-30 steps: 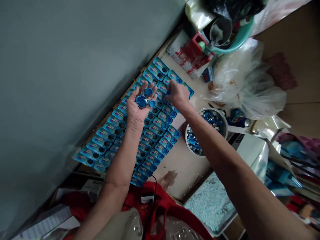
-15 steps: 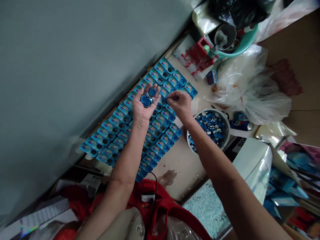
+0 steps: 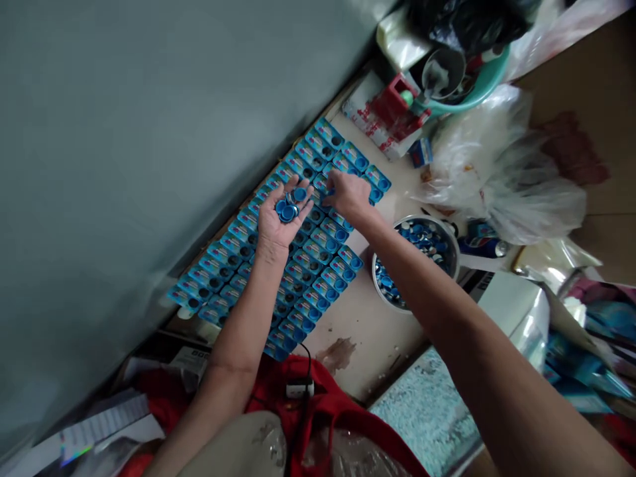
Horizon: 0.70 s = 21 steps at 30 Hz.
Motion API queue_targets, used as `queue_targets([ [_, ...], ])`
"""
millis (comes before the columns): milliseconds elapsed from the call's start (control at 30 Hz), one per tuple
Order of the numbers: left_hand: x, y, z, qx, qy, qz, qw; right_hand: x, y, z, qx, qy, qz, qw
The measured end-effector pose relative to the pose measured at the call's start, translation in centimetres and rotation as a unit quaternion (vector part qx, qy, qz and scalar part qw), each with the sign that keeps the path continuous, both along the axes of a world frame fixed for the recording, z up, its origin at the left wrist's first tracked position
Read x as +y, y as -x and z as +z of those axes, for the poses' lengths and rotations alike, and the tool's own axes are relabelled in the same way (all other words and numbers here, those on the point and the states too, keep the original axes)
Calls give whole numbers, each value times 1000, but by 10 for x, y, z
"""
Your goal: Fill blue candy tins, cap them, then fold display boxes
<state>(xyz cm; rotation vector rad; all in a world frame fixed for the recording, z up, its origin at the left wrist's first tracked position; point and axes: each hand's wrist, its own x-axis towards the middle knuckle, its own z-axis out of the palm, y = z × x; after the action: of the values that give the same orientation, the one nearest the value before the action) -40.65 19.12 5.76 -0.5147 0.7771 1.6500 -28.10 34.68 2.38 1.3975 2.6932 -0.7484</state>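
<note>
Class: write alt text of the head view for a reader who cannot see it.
A person's left hand, palm up, cups small blue caps above rows of blue cards on a table; the right hand is down at the cards beside it. A bowl of more caps stands to the right.

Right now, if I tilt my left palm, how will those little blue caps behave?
Likely light: several blue caps sit loose on the open left hand. Round and smooth-looking, they would probably slide off and roll. They look rigid, not floppy.
</note>
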Motion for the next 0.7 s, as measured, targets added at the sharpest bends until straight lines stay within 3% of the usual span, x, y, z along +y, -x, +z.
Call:
queue_targets([
  [133,-9,-2,7,-1,29,-18,999,-36,2,31,101,-8,52,993],
  [233,-10,-11,4,-13,33,-25,999,-55,1,40,156,9,105,982],
  [333,-12,-17,-2,-32,29,-21,999,-60,-6,35,152,21,94,984],
  [500,-30,-8,-5,-26,-10,-20,999,-58,-21,23,87,21,-16,996],
  [700,-36,3,-6,4,-14,-34,999,-49,-5,6,-47,7,-27,998],
])
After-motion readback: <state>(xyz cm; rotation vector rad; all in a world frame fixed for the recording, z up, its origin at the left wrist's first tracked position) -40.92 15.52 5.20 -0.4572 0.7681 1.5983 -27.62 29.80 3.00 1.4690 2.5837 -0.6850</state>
